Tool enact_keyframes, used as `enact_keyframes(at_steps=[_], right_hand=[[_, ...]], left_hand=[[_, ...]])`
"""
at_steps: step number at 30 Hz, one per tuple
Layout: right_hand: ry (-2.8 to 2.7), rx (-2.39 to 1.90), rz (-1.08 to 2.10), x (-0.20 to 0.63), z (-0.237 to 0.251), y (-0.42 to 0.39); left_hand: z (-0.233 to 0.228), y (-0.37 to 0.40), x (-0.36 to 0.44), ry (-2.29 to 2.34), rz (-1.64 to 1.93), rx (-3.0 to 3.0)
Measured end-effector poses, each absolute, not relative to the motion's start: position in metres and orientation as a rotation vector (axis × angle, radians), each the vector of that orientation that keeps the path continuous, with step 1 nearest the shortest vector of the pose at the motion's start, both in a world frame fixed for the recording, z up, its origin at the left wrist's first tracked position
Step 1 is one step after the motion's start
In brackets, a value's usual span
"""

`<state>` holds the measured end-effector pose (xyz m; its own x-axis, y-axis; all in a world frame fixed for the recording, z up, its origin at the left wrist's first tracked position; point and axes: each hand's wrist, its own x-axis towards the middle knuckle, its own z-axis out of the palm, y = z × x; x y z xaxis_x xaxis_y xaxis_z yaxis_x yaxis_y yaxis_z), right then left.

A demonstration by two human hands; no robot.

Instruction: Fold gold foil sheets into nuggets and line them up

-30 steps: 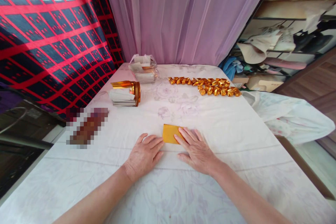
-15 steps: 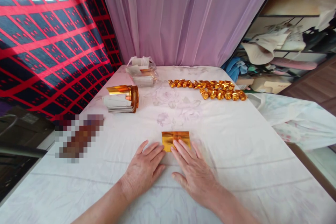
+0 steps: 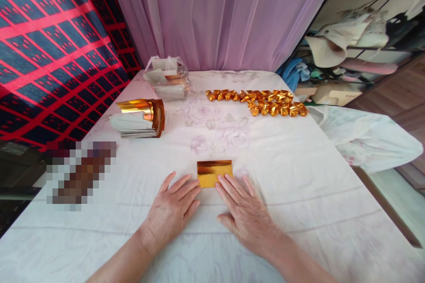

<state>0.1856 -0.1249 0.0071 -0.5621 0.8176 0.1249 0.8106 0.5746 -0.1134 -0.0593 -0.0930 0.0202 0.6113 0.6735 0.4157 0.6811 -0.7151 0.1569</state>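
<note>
While both palms lie flat on a white floral cloth, a person presses the near edge of a folded gold foil sheet on the counter. The left hand rests open, fingers spread and holding nothing, its fingertips just beside the sheet's near left corner. The right hand is likewise open and flat, its fingertips touching the sheet's near right edge; neither hand closes a grip on anything. The sheet lies flat around the middle of the counter, nearer the person's edge than the far one, with its long sides parallel to that edge.

Toward the far edge, two rows of small folded gold pieces run across the cloth, the longer row behind and a shorter row toward the right edge. Near the left edge sits a stack of paper sheets wrapped by a curled gold foil band. Behind it, at the far left corner, a clear plastic bag holds more paper. A pixelated patch covers something by the left edge. A purple curtain hangs behind the counter, a red and black patterned cloth to its left, and cluttered shelves stand to the right.
</note>
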Motion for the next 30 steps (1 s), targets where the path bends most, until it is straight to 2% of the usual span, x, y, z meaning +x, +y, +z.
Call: enact_keyframes(at_steps=[14, 21, 30], right_hand=[[-2.564, -1.585, -0.083, 0.216, 0.004, -0.139], [-2.466, -1.576, -0.109, 0.207, 0.021, -0.125], [-2.708, -1.333, 0.227, 0.173, 0.014, -0.106]], left_hand=[[0.020, -0.090, -0.060, -1.136, -0.727, -2.799], [0.020, -0.089, -0.061, -1.127, -0.721, -2.829], [0.017, -0.090, -0.061, -1.145, -0.716, -2.826]])
